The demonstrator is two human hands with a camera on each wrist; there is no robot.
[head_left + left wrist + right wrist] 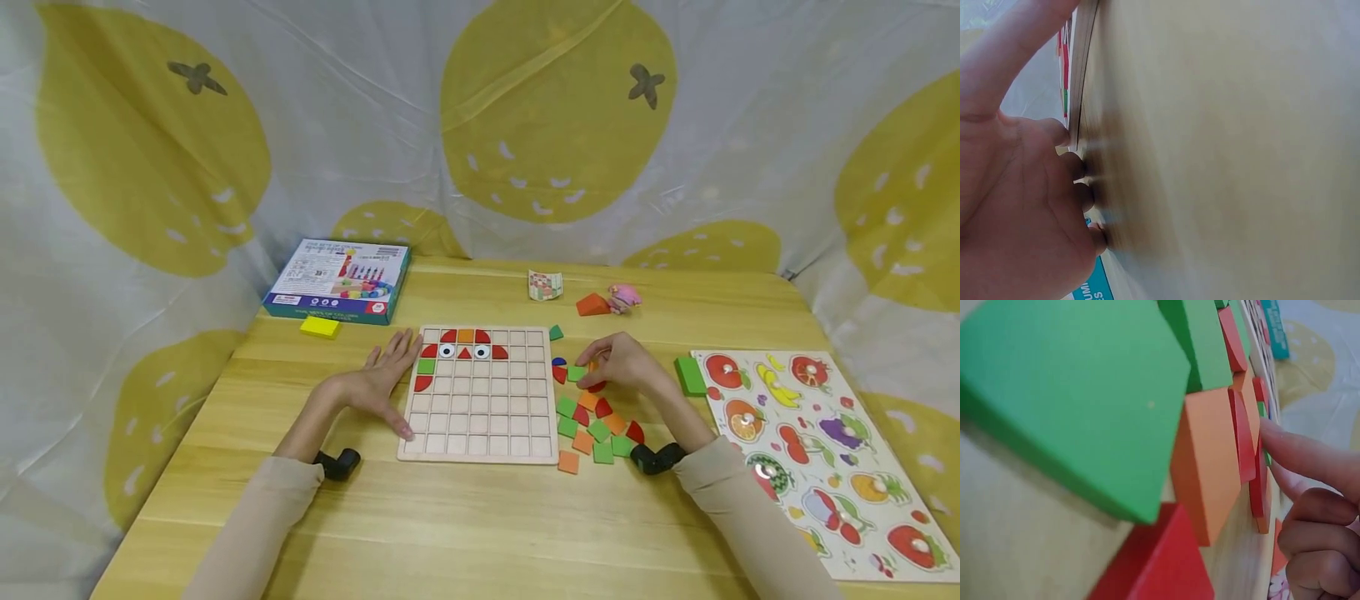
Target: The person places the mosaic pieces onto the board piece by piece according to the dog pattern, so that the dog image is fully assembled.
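A wooden grid board (pixel 480 425) lies mid-table, with red rounded pieces, two eye tiles (pixel 447 351), an orange square (pixel 466 336), a red triangle (pixel 464 354) and a green square (pixel 426 366) in its upper-left cells. My left hand (pixel 377 385) is spread along the board's left side, thumb at its lower-left corner, fingers straight. To the right of the board, my right hand (pixel 619 363) reaches into the loose pieces. Its index finger and thumb are at a green square (pixel 576 373), the other fingers curled; I cannot tell if it is gripped. Red and orange pieces lie partly under this hand.
Several loose green, orange and red pieces (pixel 598 430) lie right of the board. A fruit puzzle board (pixel 810 487) and a green block (pixel 690 377) are farther right. Behind are a boxed game (pixel 337 279), a yellow block (pixel 320 327), a picture card (pixel 545 286) and an orange-red block (pixel 592 305).
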